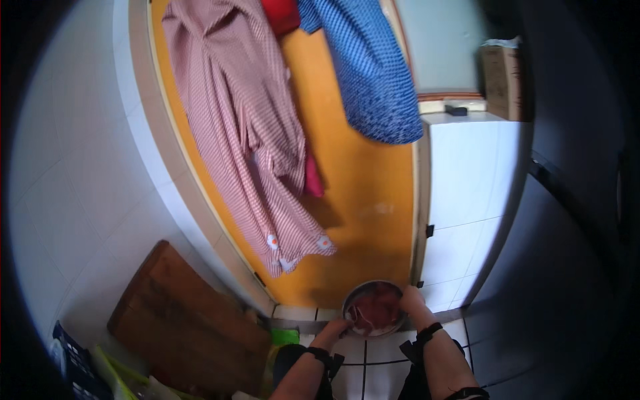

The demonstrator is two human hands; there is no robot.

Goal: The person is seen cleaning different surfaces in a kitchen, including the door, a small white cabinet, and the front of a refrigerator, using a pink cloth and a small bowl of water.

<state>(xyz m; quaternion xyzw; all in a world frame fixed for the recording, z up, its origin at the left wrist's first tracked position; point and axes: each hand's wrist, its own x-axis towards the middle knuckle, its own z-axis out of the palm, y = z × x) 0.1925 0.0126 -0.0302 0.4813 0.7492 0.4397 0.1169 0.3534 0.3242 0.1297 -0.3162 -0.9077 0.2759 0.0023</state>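
Observation:
A round metal basin (375, 332) with reddish contents, perhaps raw meat, is low in front of me, near the foot of a yellow door. My left hand (336, 332) grips its lower left rim. At the upper right of the rim, my right hand (414, 302) holds on as well. Both wrists wear black straps. The fingertips are partly hidden by the rim and blurred, and the contents are too blurred to name surely.
Pink striped garments (240, 100) and a blue garment (370, 75) hang before the yellow door (370, 215). A brown wooden board (190, 320) leans at the left, near a green object (285, 336). At the right is a white-tiled ledge (465, 170) bearing a cardboard box (501, 82).

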